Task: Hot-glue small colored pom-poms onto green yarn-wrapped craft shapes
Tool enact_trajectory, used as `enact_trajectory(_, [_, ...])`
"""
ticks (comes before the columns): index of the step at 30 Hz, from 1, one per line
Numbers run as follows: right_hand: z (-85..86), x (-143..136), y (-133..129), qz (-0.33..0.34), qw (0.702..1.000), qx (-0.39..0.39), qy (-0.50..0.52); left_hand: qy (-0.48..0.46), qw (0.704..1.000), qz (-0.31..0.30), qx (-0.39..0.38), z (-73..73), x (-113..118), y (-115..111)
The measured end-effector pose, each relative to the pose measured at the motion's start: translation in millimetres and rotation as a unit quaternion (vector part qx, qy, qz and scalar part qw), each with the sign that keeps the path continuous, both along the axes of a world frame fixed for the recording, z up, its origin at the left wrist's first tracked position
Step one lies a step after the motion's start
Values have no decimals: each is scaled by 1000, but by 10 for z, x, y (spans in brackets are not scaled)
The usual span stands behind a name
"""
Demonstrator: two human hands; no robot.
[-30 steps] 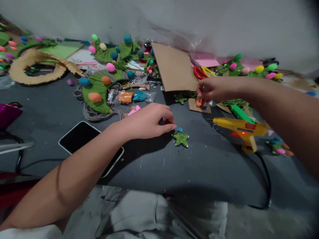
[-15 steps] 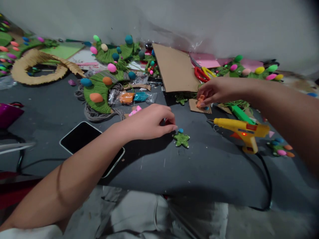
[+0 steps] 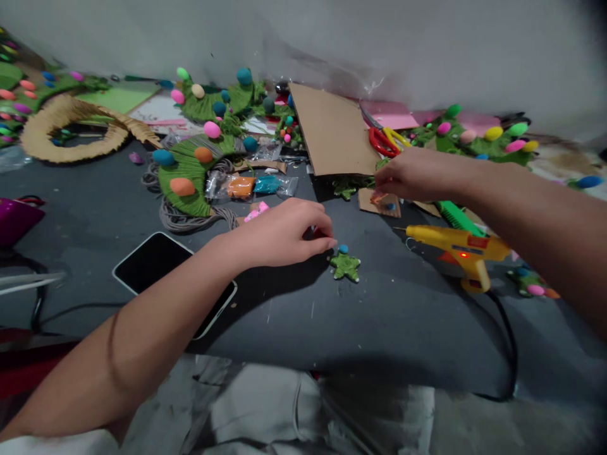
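Note:
My left hand (image 3: 298,232) rests on the table with its fingers loosely curled and a gap between thumb and forefinger, holding nothing. Its thumb tip lies close beside a small blue ball (image 3: 343,249) at the top point of a green yarn-wrapped star (image 3: 346,266); whether they touch I cannot tell. Farther back, my right hand (image 3: 410,175) pinches at a lump of orange clay (image 3: 377,197) on a small cardboard piece (image 3: 366,201). The fingertips are partly hidden. A bit of blue clay (image 3: 391,206) is on the same cardboard.
A yellow glue gun (image 3: 450,243), its red light lit, lies below my right forearm. A phone (image 3: 156,262) sits under my left forearm. Behind are a cardboard sheet (image 3: 334,136), red-and-yellow-handled scissors (image 3: 383,143), clay packets (image 3: 253,185) and a green wrapped crescent (image 3: 187,174).
My right hand has shifted slightly left and lower over the orange clay, covering more of it. My left hand and the star have stayed put.

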State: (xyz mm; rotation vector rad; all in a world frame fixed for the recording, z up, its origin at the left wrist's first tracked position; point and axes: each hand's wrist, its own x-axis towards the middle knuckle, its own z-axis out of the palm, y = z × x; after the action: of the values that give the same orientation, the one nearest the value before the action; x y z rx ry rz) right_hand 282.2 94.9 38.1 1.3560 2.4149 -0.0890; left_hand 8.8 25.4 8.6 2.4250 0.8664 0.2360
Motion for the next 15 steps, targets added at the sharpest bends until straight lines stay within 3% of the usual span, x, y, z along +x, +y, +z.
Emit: enact_trajectory(15, [-53, 49, 67, -9, 1000, -14, -2, -8, 1000, 1, -3, 12, 0, -8])
